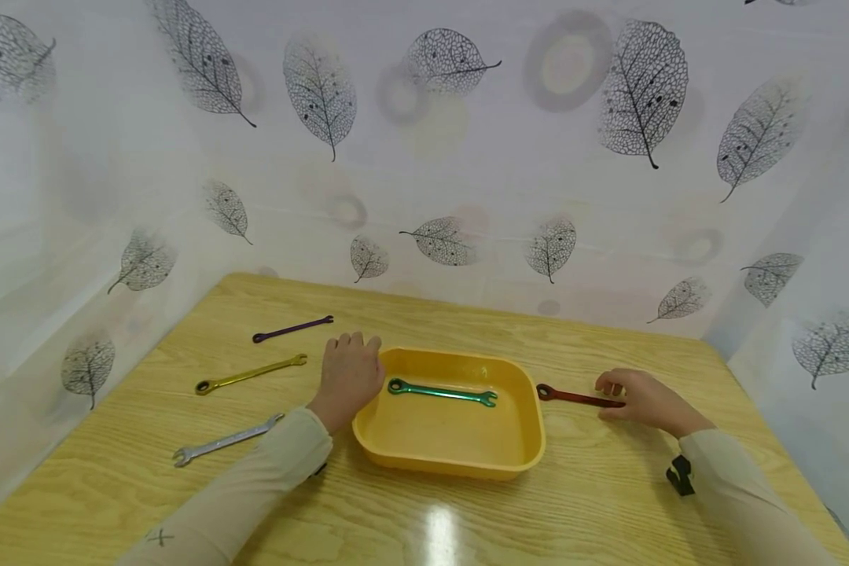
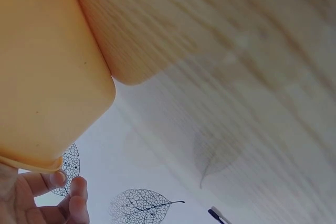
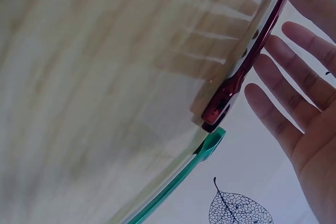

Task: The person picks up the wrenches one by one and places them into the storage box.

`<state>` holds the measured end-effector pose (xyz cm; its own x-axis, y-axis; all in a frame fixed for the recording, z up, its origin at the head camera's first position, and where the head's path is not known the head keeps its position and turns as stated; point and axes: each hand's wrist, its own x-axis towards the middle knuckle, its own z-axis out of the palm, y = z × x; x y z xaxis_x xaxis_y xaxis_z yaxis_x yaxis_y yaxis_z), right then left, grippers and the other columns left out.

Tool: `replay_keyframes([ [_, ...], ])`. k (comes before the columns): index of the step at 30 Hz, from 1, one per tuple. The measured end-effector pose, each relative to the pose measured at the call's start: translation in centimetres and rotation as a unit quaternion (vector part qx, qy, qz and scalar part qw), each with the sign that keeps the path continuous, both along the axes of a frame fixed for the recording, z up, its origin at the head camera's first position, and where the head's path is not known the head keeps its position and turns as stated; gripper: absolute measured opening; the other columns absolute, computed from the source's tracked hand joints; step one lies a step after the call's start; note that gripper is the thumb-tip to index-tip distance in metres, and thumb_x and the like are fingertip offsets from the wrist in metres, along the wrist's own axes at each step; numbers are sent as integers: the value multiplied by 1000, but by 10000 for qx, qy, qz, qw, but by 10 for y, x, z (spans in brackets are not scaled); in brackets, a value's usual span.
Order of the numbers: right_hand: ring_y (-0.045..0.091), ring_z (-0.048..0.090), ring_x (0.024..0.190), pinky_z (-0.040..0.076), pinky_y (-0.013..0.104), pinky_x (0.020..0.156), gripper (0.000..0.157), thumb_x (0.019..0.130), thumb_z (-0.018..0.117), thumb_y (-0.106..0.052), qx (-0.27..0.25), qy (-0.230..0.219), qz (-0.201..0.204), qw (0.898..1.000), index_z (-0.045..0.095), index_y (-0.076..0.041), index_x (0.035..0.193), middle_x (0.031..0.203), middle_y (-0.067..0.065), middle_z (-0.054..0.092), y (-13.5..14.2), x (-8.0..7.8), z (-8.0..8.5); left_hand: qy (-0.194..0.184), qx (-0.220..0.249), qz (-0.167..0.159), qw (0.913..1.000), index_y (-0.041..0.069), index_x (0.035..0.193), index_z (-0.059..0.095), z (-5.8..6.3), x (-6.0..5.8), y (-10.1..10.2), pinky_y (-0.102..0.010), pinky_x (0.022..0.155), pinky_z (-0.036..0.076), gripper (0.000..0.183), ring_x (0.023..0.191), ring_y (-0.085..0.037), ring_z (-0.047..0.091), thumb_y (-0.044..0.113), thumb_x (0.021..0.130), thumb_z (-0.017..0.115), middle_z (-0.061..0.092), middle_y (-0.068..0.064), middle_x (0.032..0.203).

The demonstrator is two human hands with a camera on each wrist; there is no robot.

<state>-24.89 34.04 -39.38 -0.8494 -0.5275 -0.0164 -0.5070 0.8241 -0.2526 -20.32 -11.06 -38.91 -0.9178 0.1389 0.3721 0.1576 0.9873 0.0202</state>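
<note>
Grip, right hand (image 1: pixel 654 401): fingers (image 3: pixel 296 72) extended and spread, not wrapped round anything; whether the thumb touches metal cannot be told.

Red wrench (image 1: pixel 580 397), one: on the counter (image 1: pixel 573 503), its outer end in the gap between thumb and fingers, partly hidden there. Long axis roughly sideways, ring end leftward, away from the palm, so the shaft lies along the line from right hand to tray. Right hand much the nearer; the left is across the tray.

Yellow tray (image 1: pixel 439 436), one: just beside the ring end (touching or slightly apart, hard to tell).

Green wrench (image 1: pixel 442 391), one: inside the tray, nearly in line with the red, ring end likewise left.

Left hand (image 1: pixel 350 377): fingers curled at the tray's left rim, towards the far corner, holding it.

Further left, set apart on the counter, from far to near: purple wrench (image 1: pixel 293 329), gold wrench (image 1: pixel 251 376), silver wrench (image 1: pixel 229 442), all slanting.
</note>
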Motion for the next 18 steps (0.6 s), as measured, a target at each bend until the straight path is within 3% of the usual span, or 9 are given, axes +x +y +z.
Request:
replay_keyframes([
  [18, 5, 54, 75, 46, 25, 63, 29, 77, 75, -27, -270, -559, -25, 9981, 68, -13, 101, 90, -3, 63, 7, -8, -2, 40, -40, -17, 10000, 9, 97, 62, 0, 0, 0, -41, 72, 45, 16, 77, -27, 55, 20, 87, 58, 61, -11, 84],
])
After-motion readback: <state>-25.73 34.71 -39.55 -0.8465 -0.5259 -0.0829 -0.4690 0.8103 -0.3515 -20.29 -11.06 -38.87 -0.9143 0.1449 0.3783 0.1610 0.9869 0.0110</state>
